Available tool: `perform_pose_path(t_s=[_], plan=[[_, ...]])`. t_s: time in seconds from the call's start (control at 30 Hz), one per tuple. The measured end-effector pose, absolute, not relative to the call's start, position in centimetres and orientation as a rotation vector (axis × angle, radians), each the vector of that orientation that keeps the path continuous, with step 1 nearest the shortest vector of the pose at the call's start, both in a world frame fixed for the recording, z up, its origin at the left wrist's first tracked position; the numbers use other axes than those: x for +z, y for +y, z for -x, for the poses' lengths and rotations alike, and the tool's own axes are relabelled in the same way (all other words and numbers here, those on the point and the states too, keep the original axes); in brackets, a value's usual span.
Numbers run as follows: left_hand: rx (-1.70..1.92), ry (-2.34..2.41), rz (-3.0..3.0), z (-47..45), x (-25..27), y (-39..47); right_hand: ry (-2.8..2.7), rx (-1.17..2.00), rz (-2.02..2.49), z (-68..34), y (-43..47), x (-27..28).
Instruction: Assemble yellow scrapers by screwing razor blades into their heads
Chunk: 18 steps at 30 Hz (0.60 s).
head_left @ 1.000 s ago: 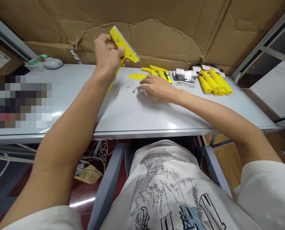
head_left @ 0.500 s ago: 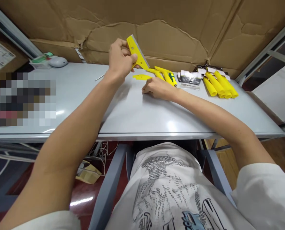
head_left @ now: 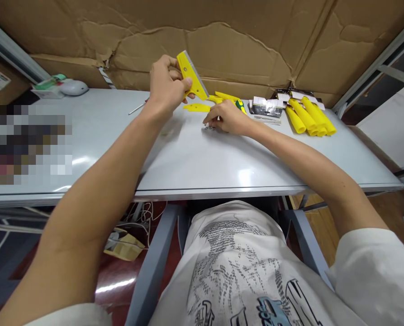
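Clamping a flat yellow plastic scraper [head_left: 191, 79] in the left hand [head_left: 166, 86] above the glossy grey table's [head_left: 195, 158] far side, metal edge [head_left: 197, 74] rightward, probably for safety. Curling the right hand [head_left: 228, 117] over tiny silvery metal pieces [head_left: 208, 127]; cannot tell if pinching any.

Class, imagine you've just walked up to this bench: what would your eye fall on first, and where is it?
First, probably, the bright yellow scraper with its pale edge, held in the left hand before the brown cardboard. Next, the yellow tubes bunched toward the tabletop's right end, then the small metal pieces by the right hand.
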<state>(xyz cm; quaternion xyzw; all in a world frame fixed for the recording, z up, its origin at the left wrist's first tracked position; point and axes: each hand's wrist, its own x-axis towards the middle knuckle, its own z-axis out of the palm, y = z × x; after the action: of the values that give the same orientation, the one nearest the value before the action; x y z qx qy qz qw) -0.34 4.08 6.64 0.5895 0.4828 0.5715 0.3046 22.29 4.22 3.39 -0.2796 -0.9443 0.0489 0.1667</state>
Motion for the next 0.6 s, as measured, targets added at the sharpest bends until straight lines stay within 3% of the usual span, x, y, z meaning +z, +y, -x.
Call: perform_pose_path(t_s=[0.37,0.6], plan=[[1.489,1.236,-1.544,0.5,6.3,4.4,-2.471,0.305,0.981,-23.0,4.1,4.8],[1.465,1.259,-1.584,0.5,6.2,4.4,-2.624,0.293,1.008,-23.3,3.2,5.0]])
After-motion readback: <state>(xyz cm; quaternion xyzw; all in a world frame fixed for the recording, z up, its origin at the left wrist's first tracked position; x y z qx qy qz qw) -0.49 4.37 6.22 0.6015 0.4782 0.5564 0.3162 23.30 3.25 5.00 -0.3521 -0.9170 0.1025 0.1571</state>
